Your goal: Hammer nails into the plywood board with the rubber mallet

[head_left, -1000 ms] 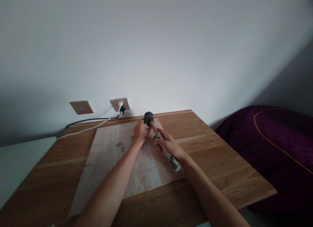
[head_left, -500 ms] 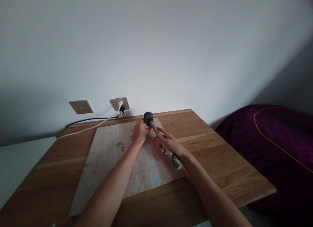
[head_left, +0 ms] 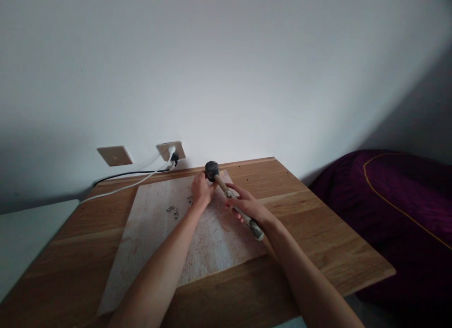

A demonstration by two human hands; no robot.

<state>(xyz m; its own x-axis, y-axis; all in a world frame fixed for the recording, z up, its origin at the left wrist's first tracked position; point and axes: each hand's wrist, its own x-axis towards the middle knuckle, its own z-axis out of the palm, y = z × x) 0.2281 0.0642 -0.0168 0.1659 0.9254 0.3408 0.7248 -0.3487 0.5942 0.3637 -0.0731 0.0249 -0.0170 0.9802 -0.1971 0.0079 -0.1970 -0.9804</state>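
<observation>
My right hand [head_left: 249, 205] is closed round the worn wooden handle of a mallet [head_left: 212, 171] with a dark, rounded head. The handle slants from the head down to the right. Just under and left of the mallet head, my left hand [head_left: 202, 188] rests low over a pale board [head_left: 148, 243] near its far edge. Its fingers are drawn together, and the mallet and the hand itself hide what they hold, if anything. Several small metal screws or pins [head_left: 173, 212] lie on the board left of my left hand. Small holes or marks dot the board's far part.
The board lies on a wooden tabletop [head_left: 318, 238] against a white wall. White and black cables [head_left: 127, 184] run from a wall socket [head_left: 171, 150] across the back left. A white surface [head_left: 31, 243] adjoins on the left, and a purple beanbag-like cushion [head_left: 406, 210] stands on the right.
The whole view has shifted slightly. The mallet's handle end has risen a little, and both hands keep nearly the same place.
</observation>
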